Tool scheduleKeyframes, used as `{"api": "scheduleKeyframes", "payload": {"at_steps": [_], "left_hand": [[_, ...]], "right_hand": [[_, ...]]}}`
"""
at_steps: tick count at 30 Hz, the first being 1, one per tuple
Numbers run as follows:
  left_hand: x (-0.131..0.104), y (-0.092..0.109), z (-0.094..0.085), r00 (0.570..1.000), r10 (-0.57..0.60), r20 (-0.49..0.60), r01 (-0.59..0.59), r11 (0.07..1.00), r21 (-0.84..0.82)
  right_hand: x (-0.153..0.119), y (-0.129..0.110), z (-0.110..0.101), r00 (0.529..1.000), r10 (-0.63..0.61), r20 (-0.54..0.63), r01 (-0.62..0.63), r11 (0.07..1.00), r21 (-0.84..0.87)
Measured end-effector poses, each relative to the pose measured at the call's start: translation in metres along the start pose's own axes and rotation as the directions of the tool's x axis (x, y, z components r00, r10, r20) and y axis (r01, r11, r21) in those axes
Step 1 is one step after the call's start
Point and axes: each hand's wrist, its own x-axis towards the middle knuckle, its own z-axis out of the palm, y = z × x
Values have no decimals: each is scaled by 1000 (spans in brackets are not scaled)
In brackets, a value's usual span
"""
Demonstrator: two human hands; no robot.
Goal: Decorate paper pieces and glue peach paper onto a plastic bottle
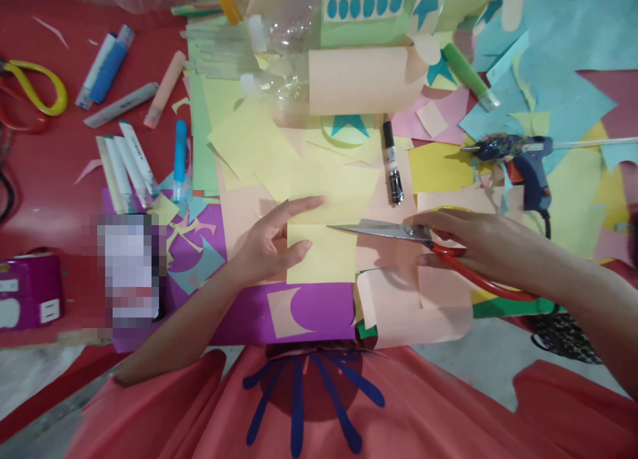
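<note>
My right hand (463, 236) holds scissors (389, 230) with red and yellow handles. Their blades point left and lie along the upper edge of a pale yellow paper piece (329, 254). At that piece's left side is my left hand (279, 240), with the thumb over the paper and the index finger stretched out above it. Whether the thumb pinches the paper is hard to tell, since the other fingers are partly hidden. More pale yellow paper (339, 186) lies just beyond the blades. A black marker (393, 163) rests further up, to the right.
A glue gun (528, 160) lies at the right. Markers (124, 163), a phone (128, 270) and yellow-handled scissors (54, 100) are on the left. Clear plastic bottles (284, 80) and a rolled pink sheet (363, 80) lie at the back. Purple paper (329, 313) is near the front edge.
</note>
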Motion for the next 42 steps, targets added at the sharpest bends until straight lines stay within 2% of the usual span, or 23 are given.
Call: {"api": "scheduleKeyframes", "payload": {"at_steps": [9,19,26,32,36,42], "left_hand": [[0,1,2,998,65,-10,-64,996,57],[1,4,1,999,40,-28,-38,995,91],[1,3,1,999,39,-10,-38,997,61],[0,4,1,1000,24,-19,-22,995,95],[0,3,1,999,49,-15,-47,995,91],[0,1,0,995,101,-22,-99,993,69]], "right_hand": [[1,-1,-2,1000,17,14,-17,1000,1],[-4,4,-3,972,145,187,-149,989,12],[-4,3,0,988,100,117,-107,992,60],[-1,2,-2,983,108,148,-120,990,78],[0,2,-3,980,118,160,-137,985,109],[-2,6,-1,975,137,176,-148,988,51]]}}
